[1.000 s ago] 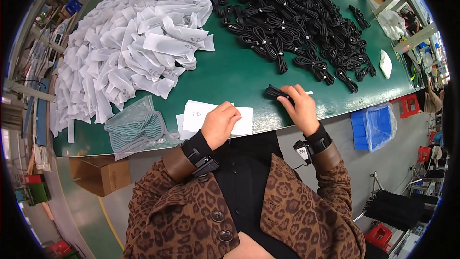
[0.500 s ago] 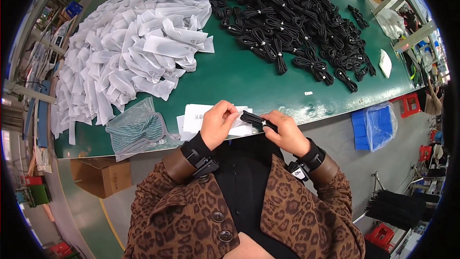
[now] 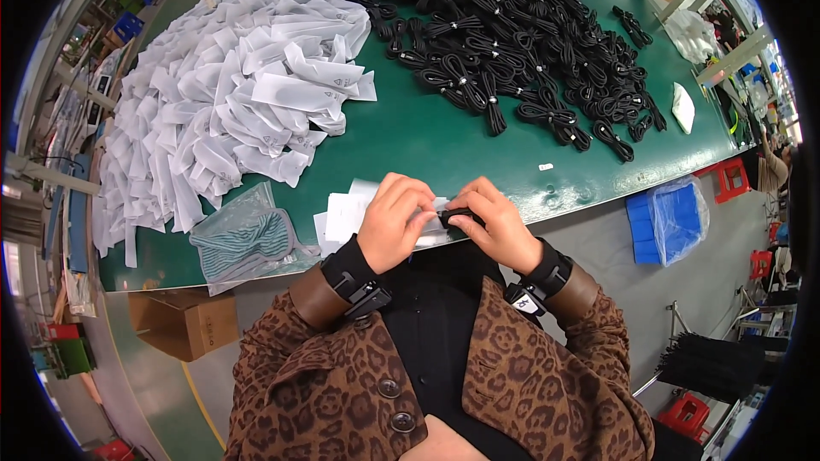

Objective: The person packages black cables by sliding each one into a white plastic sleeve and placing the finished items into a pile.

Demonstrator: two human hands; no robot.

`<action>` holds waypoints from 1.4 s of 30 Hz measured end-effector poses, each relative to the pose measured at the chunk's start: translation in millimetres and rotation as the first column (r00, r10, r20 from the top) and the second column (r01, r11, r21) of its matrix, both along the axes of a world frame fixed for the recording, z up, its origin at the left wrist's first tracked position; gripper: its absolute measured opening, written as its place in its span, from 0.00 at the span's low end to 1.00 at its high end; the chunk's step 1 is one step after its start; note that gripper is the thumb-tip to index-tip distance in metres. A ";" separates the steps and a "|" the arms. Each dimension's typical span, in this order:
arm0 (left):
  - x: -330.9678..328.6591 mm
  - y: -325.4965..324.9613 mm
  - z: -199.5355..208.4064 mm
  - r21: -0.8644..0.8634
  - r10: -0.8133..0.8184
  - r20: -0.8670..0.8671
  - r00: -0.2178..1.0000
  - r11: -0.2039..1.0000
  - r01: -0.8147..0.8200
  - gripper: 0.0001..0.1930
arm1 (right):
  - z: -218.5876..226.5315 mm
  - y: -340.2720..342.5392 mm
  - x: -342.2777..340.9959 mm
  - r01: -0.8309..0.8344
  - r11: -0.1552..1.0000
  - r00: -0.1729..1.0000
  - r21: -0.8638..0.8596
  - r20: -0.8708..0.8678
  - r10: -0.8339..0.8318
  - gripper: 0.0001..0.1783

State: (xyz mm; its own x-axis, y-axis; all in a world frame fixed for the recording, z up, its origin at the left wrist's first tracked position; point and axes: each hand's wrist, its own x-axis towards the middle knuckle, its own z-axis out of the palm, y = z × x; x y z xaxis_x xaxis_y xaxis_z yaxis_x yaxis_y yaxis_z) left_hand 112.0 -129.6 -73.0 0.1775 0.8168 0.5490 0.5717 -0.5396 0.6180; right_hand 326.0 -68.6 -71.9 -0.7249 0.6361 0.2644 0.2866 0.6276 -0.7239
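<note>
Right hand point(image 3: 498, 226) pinches black cord bundle point(image 3: 448, 218), likely light, pliant, best held mid-coil; left hand point(image 3: 395, 224), nine o'clock, pinches white sleeve point(image 3: 440, 204).

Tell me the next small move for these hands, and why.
Probably, the right hand should ease the black cable bundle leftward into a white sleeve. The bundle is gripped close to the left hand, which seems to pinch a sleeve edge above the flat white stack; the fingers hide the opening, so this is a judgement.

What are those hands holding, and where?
The right hand holds a black cord bundle by its right part; whether the left hand holds anything can't be told.
</note>
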 end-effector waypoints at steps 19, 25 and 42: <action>-120.9 68.8 84.7 -0.049 0.312 0.642 0.700 0.928 -0.369 0.11 | -19.9 110.0 18.1 0.221 0.831 0.923 0.511 0.165 -0.347 0.21; -42.3 2.9 12.8 -0.256 0.029 0.017 0.999 0.966 -0.024 0.12 | -29.0 93.7 19.5 0.242 0.761 0.833 0.601 0.273 -0.481 0.18; -2.2 -10.4 -35.8 -0.452 0.203 0.131 0.970 0.884 -0.123 0.06 | -4.0 -9.6 27.9 0.239 0.958 0.965 0.157 -0.152 -0.216 0.17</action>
State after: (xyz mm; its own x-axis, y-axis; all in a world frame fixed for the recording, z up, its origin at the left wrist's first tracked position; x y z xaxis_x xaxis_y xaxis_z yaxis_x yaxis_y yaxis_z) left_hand 109.9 -140.0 -108.8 -0.0426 0.9894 0.1387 0.4931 -0.0999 0.8642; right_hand 353.9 -78.1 -75.9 -0.5176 0.7163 0.4680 0.3460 0.6754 -0.6512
